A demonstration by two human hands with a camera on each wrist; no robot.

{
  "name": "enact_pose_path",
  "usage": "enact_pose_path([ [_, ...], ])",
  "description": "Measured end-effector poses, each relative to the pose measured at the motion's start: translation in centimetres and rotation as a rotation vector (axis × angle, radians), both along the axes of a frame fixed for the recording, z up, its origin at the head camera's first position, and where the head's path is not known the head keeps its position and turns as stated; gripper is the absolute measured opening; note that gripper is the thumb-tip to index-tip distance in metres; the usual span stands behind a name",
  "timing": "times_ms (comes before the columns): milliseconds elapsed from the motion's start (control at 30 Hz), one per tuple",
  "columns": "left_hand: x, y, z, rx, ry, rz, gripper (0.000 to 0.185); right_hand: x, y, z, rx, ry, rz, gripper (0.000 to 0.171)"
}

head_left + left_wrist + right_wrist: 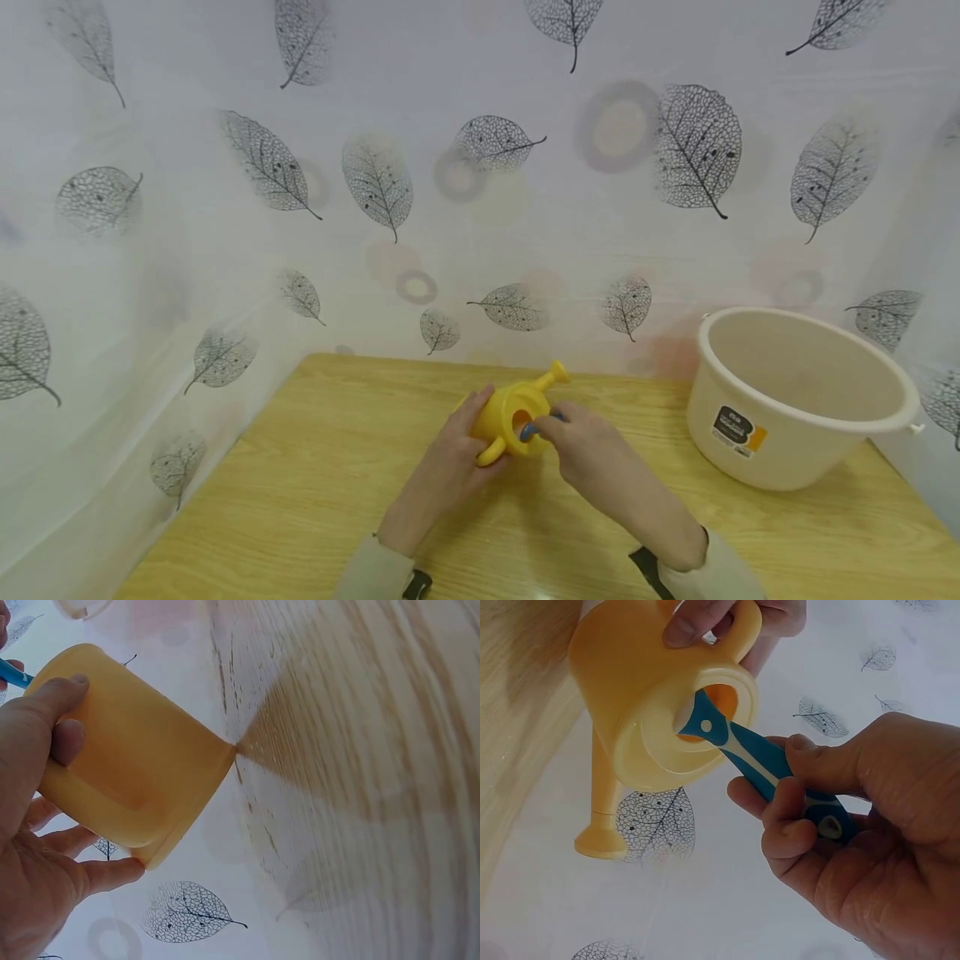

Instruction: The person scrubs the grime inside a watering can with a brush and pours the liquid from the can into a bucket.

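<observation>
Gripping with the left hand (453, 454) a round yellow plastic watering can (634, 682), seemingly tilted onto the wood-grained table (300, 467), probably to offer the opening (724, 697) to a slim blue-and-white tool (754, 757) grasped by the right hand (596, 454).

The desk (315, 467) has a yellowish wood-look top with grain lines running across it in the head view. Its far edge lies toward 12 o'clock; its left side slants from about 11 down to 8 o'clock. Toward 2 to 3 o'clock a cream tub (795, 462) stands upright on the top, open side up, its dark-and-orange label (737, 432) facing the near side. Just short of 12 o'clock a yellow watering can (491, 417) tilts over the surface; in the left wrist view, its base edge meets the tip of a shadow (300, 735) on the grain, apparently touching.
</observation>
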State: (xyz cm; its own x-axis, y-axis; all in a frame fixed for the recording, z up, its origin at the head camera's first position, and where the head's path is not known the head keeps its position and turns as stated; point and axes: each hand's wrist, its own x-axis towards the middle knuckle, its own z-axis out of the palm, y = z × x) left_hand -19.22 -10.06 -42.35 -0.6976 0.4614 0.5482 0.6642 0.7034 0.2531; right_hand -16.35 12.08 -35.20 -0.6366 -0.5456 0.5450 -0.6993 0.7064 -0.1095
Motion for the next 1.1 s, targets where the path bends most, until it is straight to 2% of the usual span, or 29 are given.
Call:
enact_pose_path([
  [300,-0.17,0.01,-0.31,0.016,0.031,-0.007,0.032,0.23,0.33,0.32,-0.013,0.091,0.016,0.04],
  [400,-0.24,0.01,-0.43,0.016,0.048,-0.01,0.032,0.31,0.45,0.32,-0.026,0.089,0.025,0.042],
  [733,-0.07,-0.07,-0.22,0.017,0.001,-0.009,0.031,-0.04,0.49,0.0,-0.073,0.151,0.059,0.043],
  [967,0.08,-0.05,-0.09,0.02,-0.026,-0.008,0.031,-0.18,0.58,-0.38,-0.086,0.146,0.066,0.038],
  [1100,0.05,-0.06,-0.15,0.023,-0.007,-0.011,0.033,-0.18,0.47,-0.63,-0.063,0.13,0.058,0.038],
])
